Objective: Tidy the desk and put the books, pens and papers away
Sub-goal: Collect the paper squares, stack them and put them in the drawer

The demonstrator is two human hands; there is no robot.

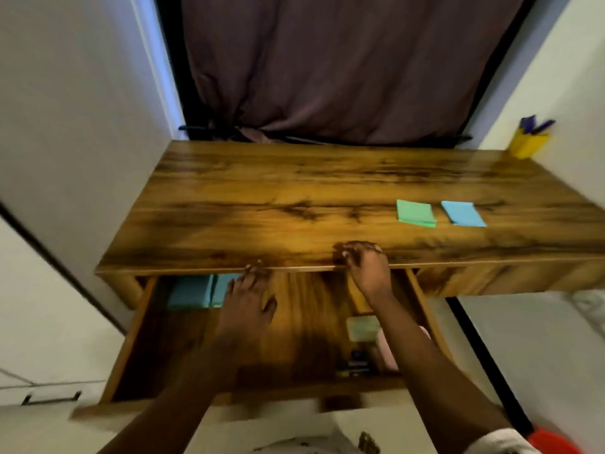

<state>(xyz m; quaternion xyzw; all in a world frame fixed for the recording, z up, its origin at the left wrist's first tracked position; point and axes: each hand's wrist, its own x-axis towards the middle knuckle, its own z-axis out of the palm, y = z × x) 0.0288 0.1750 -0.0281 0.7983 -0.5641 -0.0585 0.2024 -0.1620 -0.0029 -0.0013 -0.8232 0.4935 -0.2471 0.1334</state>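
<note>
Surface: wood, dark-grained, set between two white walls, with a curtain hanging behind its far edge.

On the surface, right half:
- green pad, lying flat, near the front edge.
- blue pad, flat, just beside the green pad on its right, not touching it.
- holder, yellow, upright in the far right corner against the wall, well apart from the pads.
- pens, blue-purple, standing tilted in the holder.

Drawer: pulled out under the front edge of the surface, left of centre. In it:
- teal books, far left corner, partly under the surface; the blur makes them possibly boxes.
- pale pad, right side, partly behind the right forearm.
- pink item, just beside the pale pad, towards the near end; kind not readable.
- dark items, small, near right corner; kind not readable.

Left hand: over the drawer, palm down, fingers straight and holding nothing, with the tips touching the front edge of the surface.

Right hand: at the front edge, right of the left hand, fingers curled over the top of the edge and gripping the surface.
</note>
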